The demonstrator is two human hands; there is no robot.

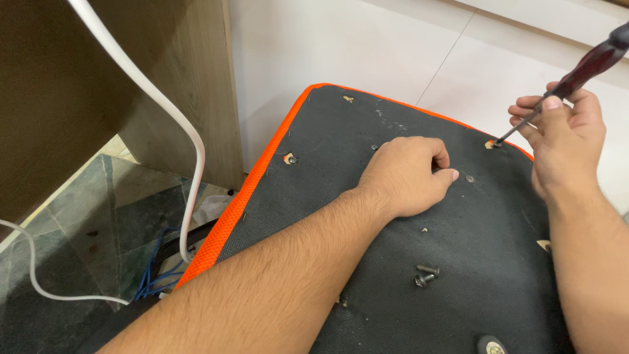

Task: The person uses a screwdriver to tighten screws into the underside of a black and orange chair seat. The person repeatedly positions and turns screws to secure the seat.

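While gripped by right hand [565, 141]: screwdriver [576, 75].

Left hand [406, 174] curled, knuckles up — right hand [562, 134] raised, fingers pinched.

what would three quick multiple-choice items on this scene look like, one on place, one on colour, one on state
1. Where is the screwdriver tip?
A. in a hole at the cushion's far edge
B. on the floor
C. on the loose bolts

2. What colour is the seat cushion trim?
A. blue
B. orange
C. white

3. How is the left hand?
A. raised in the air
B. gripping the cable
C. resting on the cushion

Answers: 1 A, the right hand steers the tip into that edge hole. 2 B, an orange band runs round it. 3 C, it lies curled on the black fabric.
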